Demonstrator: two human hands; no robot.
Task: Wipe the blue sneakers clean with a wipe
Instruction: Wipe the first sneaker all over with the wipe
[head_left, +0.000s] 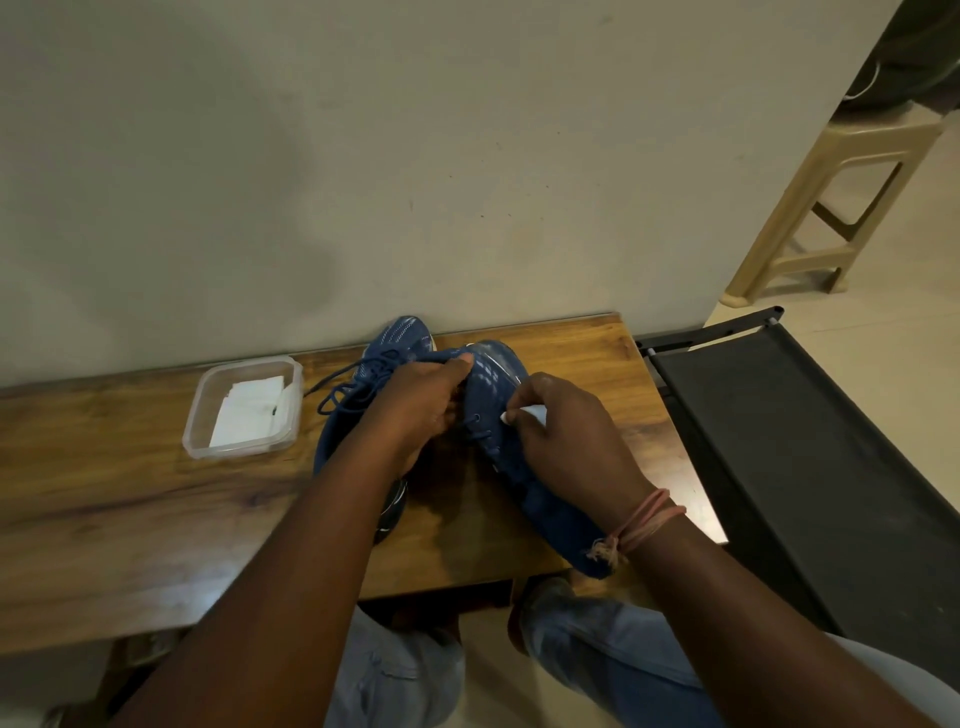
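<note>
Closest to the person, two knees in light blue jeans (613, 654) show under the near edge of the wooden table (104, 499). Above them the right wrist wears a pink thread band (641, 525). The right hand (569, 441) has its fingers curled round a white wipe (527, 413), pinching it against the side of the right blue sneaker (498, 384), by the lace eyelets. That sneaker lies slanted across the table, toe towards the wall, heel at the near edge. The left hand (421, 405) grips the same shoe from its other side, fingers bent over the upper (the thumb seems tucked below, though shadow hides it). Behind the left forearm the second blue sneaker (379, 358) rests on the table, laces loose. Just left of it sits a clear plastic tub (208, 415) holding folded white wipes (249, 410). Further off stand a black fabric rack (810, 441), a beige plastic stool (852, 171) and the plain wall (363, 156).
</note>
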